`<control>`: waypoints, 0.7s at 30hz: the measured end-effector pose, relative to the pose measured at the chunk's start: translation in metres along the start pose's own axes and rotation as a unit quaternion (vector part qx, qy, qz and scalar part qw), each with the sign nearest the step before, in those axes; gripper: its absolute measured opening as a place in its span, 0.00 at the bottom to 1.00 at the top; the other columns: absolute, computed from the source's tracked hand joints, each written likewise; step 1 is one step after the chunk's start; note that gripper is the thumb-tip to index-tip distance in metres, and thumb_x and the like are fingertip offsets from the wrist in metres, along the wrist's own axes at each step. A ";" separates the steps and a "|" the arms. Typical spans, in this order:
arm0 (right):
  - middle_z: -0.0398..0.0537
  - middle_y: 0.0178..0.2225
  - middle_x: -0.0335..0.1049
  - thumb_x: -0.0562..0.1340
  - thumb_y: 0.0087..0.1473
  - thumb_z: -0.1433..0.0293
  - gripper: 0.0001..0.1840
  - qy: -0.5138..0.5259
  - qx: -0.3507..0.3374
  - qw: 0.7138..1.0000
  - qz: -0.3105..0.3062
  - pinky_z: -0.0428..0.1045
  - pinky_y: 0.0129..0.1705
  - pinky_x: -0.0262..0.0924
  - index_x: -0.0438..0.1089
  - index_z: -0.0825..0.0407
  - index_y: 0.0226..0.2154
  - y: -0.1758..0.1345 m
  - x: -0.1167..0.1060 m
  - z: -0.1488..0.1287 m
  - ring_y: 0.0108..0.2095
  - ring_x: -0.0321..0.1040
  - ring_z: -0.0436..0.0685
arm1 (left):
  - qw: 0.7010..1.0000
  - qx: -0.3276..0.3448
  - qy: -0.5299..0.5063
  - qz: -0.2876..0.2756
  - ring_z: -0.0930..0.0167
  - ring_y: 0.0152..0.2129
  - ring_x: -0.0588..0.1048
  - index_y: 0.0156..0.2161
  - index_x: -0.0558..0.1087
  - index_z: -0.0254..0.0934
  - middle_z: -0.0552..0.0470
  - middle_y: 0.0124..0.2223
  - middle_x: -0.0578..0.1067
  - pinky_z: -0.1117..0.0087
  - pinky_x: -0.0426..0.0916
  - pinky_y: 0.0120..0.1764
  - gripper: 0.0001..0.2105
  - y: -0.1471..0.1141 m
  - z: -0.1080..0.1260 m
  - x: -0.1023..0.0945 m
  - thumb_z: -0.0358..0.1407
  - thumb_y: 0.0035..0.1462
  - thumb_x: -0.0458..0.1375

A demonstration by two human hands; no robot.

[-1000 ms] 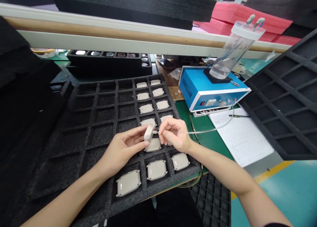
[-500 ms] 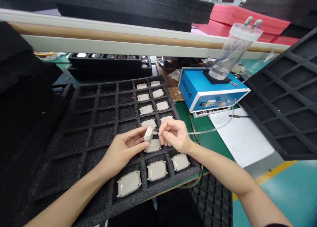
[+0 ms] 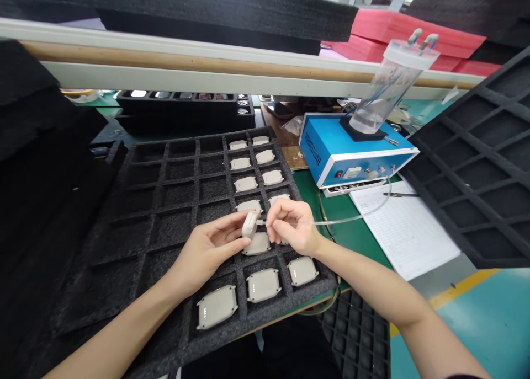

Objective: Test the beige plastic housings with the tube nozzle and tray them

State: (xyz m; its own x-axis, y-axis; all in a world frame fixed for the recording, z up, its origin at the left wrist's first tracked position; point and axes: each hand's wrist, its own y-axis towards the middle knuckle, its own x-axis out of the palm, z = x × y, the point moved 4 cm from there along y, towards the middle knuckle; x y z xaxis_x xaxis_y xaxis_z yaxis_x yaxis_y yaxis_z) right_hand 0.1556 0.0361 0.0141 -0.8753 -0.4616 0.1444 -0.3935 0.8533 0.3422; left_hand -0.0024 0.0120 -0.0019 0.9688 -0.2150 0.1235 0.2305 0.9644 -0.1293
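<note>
My left hand [image 3: 213, 246] grips a pale beige watch case [image 3: 249, 224] by its edges, turned on its side above the tray. From the right, my right hand [image 3: 295, 224] pinches the end of a clear thin tube [image 3: 343, 221], whose pale tip [image 3: 260, 222] meets the side of the case. Whether the tip goes into the case cannot be made out. Under both hands lies a black foam tray [image 3: 178, 194]. Similar watch cases, such as this one [image 3: 264, 285], lie in its two right-hand columns and one front pocket.
The tube runs to a blue machine [image 3: 356, 153] topped by a clear cylinder [image 3: 379, 89] with liquid. Beside it lie a paper form [image 3: 408, 230] and a pen [image 3: 399, 195]. Another foam tray [image 3: 480, 164] leans at the right. A shelf edge [image 3: 199, 70] crosses above; dark foam stacks [image 3: 37, 164] stand left.
Both hands keep the same hold on the watch case and the tube. The whole view has shifted very slightly; nothing else has visibly moved.
</note>
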 end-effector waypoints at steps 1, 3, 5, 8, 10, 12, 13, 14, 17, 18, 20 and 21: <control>0.39 0.15 0.64 0.57 0.45 0.75 0.01 0.001 -0.001 1.000 -0.001 0.41 0.17 0.56 0.63 0.54 0.24 0.000 0.000 0.000 0.14 0.58 0.44 | 1.000 0.000 0.003 0.001 0.59 0.51 0.71 0.47 0.76 0.40 0.47 0.53 0.74 0.59 0.64 0.56 0.22 0.000 0.000 0.000 0.35 0.43 0.69; 0.39 0.15 0.64 0.56 0.45 0.76 0.02 0.004 -0.010 1.000 -0.003 0.41 0.17 0.56 0.63 0.55 0.24 0.000 0.000 -0.001 0.14 0.58 0.44 | 1.000 0.002 0.003 0.000 0.58 0.51 0.71 0.48 0.75 0.39 0.46 0.53 0.74 0.58 0.64 0.56 0.23 0.000 0.000 -0.001 0.35 0.43 0.69; 0.39 0.15 0.64 0.56 0.45 0.77 0.03 0.007 -0.019 1.000 -0.004 0.41 0.17 0.55 0.64 0.55 0.24 -0.001 0.001 -0.002 0.14 0.58 0.44 | 1.000 0.003 -0.003 -0.003 0.58 0.51 0.71 0.47 0.76 0.40 0.47 0.53 0.75 0.59 0.64 0.56 0.22 0.000 0.000 -0.001 0.34 0.43 0.69; 0.39 0.15 0.64 0.56 0.45 0.77 0.03 0.005 -0.020 1.000 -0.004 0.40 0.17 0.55 0.64 0.55 0.24 -0.001 0.001 -0.003 0.14 0.58 0.44 | 1.000 0.004 -0.009 -0.006 0.60 0.51 0.72 0.47 0.76 0.41 0.48 0.53 0.75 0.60 0.64 0.56 0.21 0.001 0.000 0.000 0.33 0.43 0.68; 0.39 0.15 0.64 0.56 0.45 0.77 0.03 0.002 -0.015 1.000 -0.004 0.40 0.17 0.55 0.64 0.54 0.24 -0.001 0.000 -0.002 0.14 0.58 0.44 | 1.000 0.006 -0.009 -0.006 0.60 0.51 0.72 0.46 0.76 0.41 0.48 0.52 0.75 0.59 0.64 0.56 0.21 0.001 0.000 0.000 0.33 0.44 0.68; 0.39 0.15 0.64 0.56 0.45 0.77 0.04 0.002 -0.013 1.000 -0.004 0.40 0.17 0.55 0.64 0.54 0.24 -0.001 0.000 -0.002 0.14 0.58 0.44 | 1.000 0.009 -0.010 -0.006 0.60 0.51 0.72 0.46 0.76 0.41 0.48 0.52 0.75 0.59 0.64 0.56 0.21 0.002 -0.001 0.000 0.33 0.44 0.68; 0.39 0.15 0.64 0.56 0.45 0.77 0.04 0.004 -0.014 1.000 -0.004 0.40 0.17 0.55 0.64 0.54 0.24 -0.001 0.000 -0.003 0.14 0.58 0.44 | 1.000 0.010 -0.011 -0.007 0.60 0.51 0.72 0.46 0.76 0.41 0.49 0.52 0.75 0.60 0.64 0.56 0.21 0.002 -0.001 -0.001 0.33 0.44 0.68; 0.39 0.15 0.64 0.56 0.45 0.77 0.04 0.005 -0.016 1.000 -0.004 0.40 0.17 0.55 0.64 0.54 0.24 0.000 0.000 -0.003 0.14 0.58 0.44 | 1.000 0.011 -0.012 -0.008 0.60 0.51 0.72 0.46 0.76 0.41 0.49 0.52 0.75 0.60 0.64 0.56 0.21 0.002 -0.002 -0.001 0.33 0.44 0.68; 0.39 0.15 0.64 0.55 0.45 0.77 0.04 0.002 -0.021 1.000 -0.004 0.41 0.16 0.55 0.63 0.54 0.24 0.000 0.000 -0.003 0.14 0.58 0.44 | 1.000 0.011 -0.016 -0.010 0.60 0.51 0.72 0.46 0.76 0.42 0.49 0.52 0.76 0.60 0.65 0.56 0.21 0.003 -0.004 -0.002 0.33 0.44 0.68; 0.39 0.15 0.64 0.55 0.46 0.77 0.04 -0.001 -0.022 1.000 -0.003 0.41 0.16 0.55 0.63 0.54 0.24 0.000 0.000 -0.003 0.14 0.57 0.44 | 1.000 0.010 -0.016 -0.012 0.60 0.50 0.72 0.46 0.76 0.42 0.49 0.52 0.76 0.60 0.65 0.56 0.21 0.003 -0.005 -0.002 0.33 0.44 0.68; 0.39 0.15 0.64 0.56 0.46 0.76 0.03 -0.008 -0.021 1.000 -0.006 0.41 0.16 0.55 0.63 0.54 0.24 -0.001 0.001 -0.003 0.14 0.57 0.45 | 1.000 0.010 -0.016 -0.014 0.60 0.50 0.72 0.46 0.76 0.42 0.49 0.52 0.76 0.60 0.65 0.55 0.21 0.002 -0.005 0.000 0.33 0.44 0.68; 0.39 0.15 0.64 0.56 0.46 0.76 0.03 -0.015 -0.022 1.000 -0.005 0.41 0.16 0.55 0.63 0.54 0.24 -0.001 0.000 -0.003 0.14 0.58 0.45 | 1.000 0.012 -0.015 -0.011 0.60 0.51 0.72 0.46 0.76 0.42 0.49 0.52 0.76 0.61 0.65 0.55 0.21 0.001 -0.004 0.001 0.33 0.44 0.68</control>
State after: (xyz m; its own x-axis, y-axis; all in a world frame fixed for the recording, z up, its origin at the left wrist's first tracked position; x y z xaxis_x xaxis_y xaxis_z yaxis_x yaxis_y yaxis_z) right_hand 0.1566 0.0342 0.0166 -0.8795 -0.4620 0.1139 -0.3899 0.8370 0.3840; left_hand -0.0011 0.0126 -0.0057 0.9603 -0.2316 0.1557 0.2490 0.9630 -0.1031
